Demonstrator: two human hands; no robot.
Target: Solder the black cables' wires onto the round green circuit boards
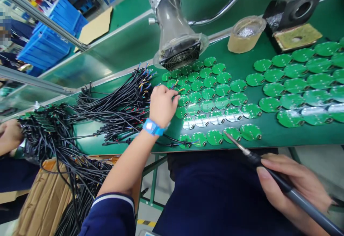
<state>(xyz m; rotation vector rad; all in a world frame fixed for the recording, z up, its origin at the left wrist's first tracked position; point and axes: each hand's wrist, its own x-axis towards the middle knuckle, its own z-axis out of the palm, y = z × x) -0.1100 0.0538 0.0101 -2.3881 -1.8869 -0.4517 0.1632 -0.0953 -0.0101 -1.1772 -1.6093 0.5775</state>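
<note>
My left hand (162, 103), with a blue wrist strap (153, 126), is closed in a pinch over the left edge of the circuit boards. Coloured wire ends (176, 85) of a cable stick out past its fingers; the grip itself is hidden. Beside it lies a pile of black cables (115, 101) with stripped, coloured ends. My right hand (295, 186) is wrapped round a soldering iron (285, 186), its tip pointing at a round green circuit board (232, 134) in the front row. Another cable's wire ends (197, 143) lie over the front-left boards.
A fume extractor hood (178, 35) hangs over the boards. Further right stand a tape roll (245, 33) and an iron stand with a yellow sponge (297, 37). More boards (292, 100) fill the right. At far left, another person's hand (10, 135) is beside bundled cables (48, 125).
</note>
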